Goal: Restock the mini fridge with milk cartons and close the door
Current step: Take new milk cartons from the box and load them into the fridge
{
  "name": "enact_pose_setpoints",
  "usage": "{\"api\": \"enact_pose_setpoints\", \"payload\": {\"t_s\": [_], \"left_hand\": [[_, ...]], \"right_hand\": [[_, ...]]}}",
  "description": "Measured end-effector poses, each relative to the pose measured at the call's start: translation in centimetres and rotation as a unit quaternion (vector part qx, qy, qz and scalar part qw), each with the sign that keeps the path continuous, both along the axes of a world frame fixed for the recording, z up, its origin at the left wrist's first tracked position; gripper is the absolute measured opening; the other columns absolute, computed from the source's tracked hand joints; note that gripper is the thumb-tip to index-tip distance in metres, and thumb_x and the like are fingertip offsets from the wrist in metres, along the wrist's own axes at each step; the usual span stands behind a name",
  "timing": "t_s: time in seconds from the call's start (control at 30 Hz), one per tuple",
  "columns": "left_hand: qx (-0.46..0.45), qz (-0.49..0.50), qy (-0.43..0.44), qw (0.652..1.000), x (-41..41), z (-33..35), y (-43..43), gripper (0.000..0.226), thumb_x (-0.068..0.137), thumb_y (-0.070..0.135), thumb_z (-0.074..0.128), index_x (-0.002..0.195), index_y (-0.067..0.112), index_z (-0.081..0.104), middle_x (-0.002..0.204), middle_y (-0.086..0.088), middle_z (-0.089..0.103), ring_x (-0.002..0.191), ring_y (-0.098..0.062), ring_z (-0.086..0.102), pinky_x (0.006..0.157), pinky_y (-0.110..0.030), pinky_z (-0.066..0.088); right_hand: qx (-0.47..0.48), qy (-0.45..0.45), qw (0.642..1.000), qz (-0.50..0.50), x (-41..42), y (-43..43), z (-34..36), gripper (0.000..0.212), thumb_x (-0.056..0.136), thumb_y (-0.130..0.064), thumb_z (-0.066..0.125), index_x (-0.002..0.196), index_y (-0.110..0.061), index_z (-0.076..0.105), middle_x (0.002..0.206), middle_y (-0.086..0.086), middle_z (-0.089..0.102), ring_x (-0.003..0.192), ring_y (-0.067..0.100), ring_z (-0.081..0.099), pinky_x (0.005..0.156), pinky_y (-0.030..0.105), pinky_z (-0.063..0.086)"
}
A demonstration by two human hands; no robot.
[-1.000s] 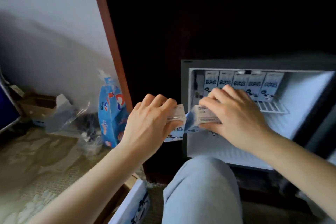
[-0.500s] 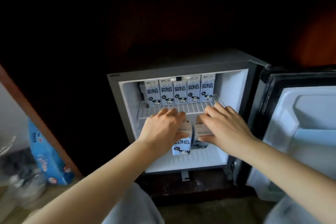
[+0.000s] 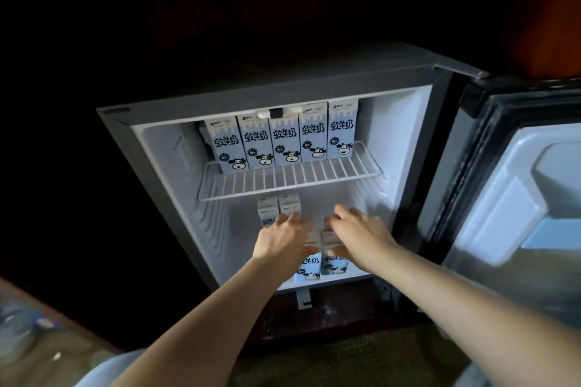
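Observation:
The mini fridge (image 3: 163, 179) stands open, its door (image 3: 518, 198) swung out to the right. Several blue-and-white milk cartons (image 3: 284, 141) stand in a row at the back of the wire shelf (image 3: 292, 181). Two more cartons (image 3: 267, 212) stand below the shelf, toward the back. My left hand (image 3: 281, 237) grips a carton (image 3: 309, 270) from above on the fridge floor near the front. My right hand (image 3: 360, 236) grips the carton (image 3: 337, 264) beside it the same way. The two front cartons stand side by side, touching.
Dark wooden cabinet surrounds the fridge. Patterned carpet (image 3: 345, 355) lies in front of it. A blurred pile of packaging (image 3: 22, 327) shows at the lower left. My knee (image 3: 103, 369) is at the bottom edge.
Both hands carried their cartons from in front of the fridge into the lower compartment, and the cartons now stand upright on its floor. My view swung right onto the fridge.

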State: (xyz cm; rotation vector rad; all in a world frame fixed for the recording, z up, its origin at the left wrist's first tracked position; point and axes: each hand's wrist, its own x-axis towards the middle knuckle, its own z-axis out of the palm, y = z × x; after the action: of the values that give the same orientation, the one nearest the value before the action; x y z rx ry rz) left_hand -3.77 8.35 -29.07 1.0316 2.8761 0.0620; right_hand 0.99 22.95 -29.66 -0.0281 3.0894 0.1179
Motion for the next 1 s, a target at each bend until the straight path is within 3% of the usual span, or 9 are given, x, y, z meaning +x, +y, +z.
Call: {"api": "enact_pose_setpoints", "payload": {"t_s": [0.07,0.33,0.5,0.63,0.7,0.8,0.9,1.0], "left_hand": [[-0.006,0.005,-0.008,1.0,-0.9,-1.3,0.5,0.043,0.09,0.036,0.057,0.128,0.02,0.043,0.129,-0.002,0.049,0.119,-0.024,0.047,0.088,-0.039,0.049],[0.046,0.055,-0.064,0.995,-3.3,-5.0,1.4,0.04,0.089,0.03,0.06,0.124,0.017,0.046,0.124,-0.004,0.053,0.108,-0.026,0.057,0.088,-0.042,0.051],[0.092,0.085,-0.091,0.988,-3.9,-7.1,1.3,0.042,0.089,0.016,0.061,0.127,0.018,0.041,0.122,-0.006,0.054,0.101,-0.028,0.062,0.083,-0.04,0.052],[0.173,0.135,-0.125,0.968,-4.0,-8.3,1.3,0.042,0.089,0.013,0.061,0.128,0.02,0.045,0.121,-0.004,0.054,0.104,-0.028,0.06,0.083,-0.037,0.048],[0.215,0.16,-0.132,0.954,-3.9,-8.4,1.5,0.039,0.089,0.015,0.061,0.126,0.017,0.047,0.12,-0.004,0.056,0.105,-0.027,0.059,0.083,-0.036,0.046],[0.273,0.227,-0.152,0.922,-3.7,-9.1,1.6,0.042,0.087,0.017,0.063,0.125,0.012,0.046,0.119,-0.006,0.059,0.104,-0.027,0.06,0.084,-0.036,0.047],[0.283,0.289,-0.215,0.889,-3.2,-10.6,1.5,0.027,0.092,0.016,0.056,0.117,0.008,0.05,0.113,-0.01,0.064,0.1,-0.027,0.061,0.081,-0.035,0.048],[0.281,0.315,-0.25,0.872,-2.7,-12.3,1.5,0.023,0.096,0.016,0.046,0.112,0.006,0.059,0.109,-0.014,0.067,0.099,-0.03,0.061,0.081,-0.036,0.049]], "right_hand": [[-0.005,-0.022,1.0,-0.008,-1.1,0.0,-1.2,0.041,0.087,-0.026,0.065,0.122,-0.016,0.047,0.117,0.005,0.044,0.102,0.025,0.054,0.062,0.035,0.046],[-0.038,-0.026,0.999,-0.003,-4.0,0.6,-4.6,0.034,0.089,-0.019,0.06,0.12,-0.014,0.047,0.122,0.006,0.044,0.089,0.029,0.063,0.058,0.031,0.038],[-0.112,-0.001,0.994,-0.012,-4.8,0.8,-6.9,0.029,0.087,-0.019,0.063,0.113,-0.014,0.051,0.115,0.003,0.043,0.087,0.029,0.063,0.06,0.034,0.045],[-0.155,0.037,0.987,-0.022,-5.5,1.0,-8.8,0.033,0.085,-0.011,0.065,0.114,-0.017,0.053,0.116,0.001,0.043,0.084,0.024,0.063,0.06,0.031,0.044],[-0.188,0.047,0.98,-0.037,-5.6,1.2,-9.5,0.042,0.084,-0.01,0.066,0.122,-0.017,0.052,0.123,0.001,0.043,0.089,0.026,0.064,0.068,0.032,0.049],[-0.264,0.072,0.956,-0.105,-5.3,1.1,-10.1,0.064,0.083,-0.015,0.069,0.139,-0.02,0.038,0.134,0.003,0.043,0.1,0.029,0.063,0.08,0.035,0.05],[-0.36,0.065,0.91,-0.196,-4.8,0.4,-11.0,0.084,0.081,-0.024,0.072,0.147,-0.016,0.022,0.127,0.008,0.057,0.106,0.027,0.062,0.085,0.036,0.051],[-0.412,0.064,0.878,-0.234,-4.2,-0.5,-12.3,0.072,0.076,-0.028,0.076,0.135,-0.011,0.039,0.117,0.006,0.066,0.106,0.024,0.063,0.084,0.032,0.051]]}}
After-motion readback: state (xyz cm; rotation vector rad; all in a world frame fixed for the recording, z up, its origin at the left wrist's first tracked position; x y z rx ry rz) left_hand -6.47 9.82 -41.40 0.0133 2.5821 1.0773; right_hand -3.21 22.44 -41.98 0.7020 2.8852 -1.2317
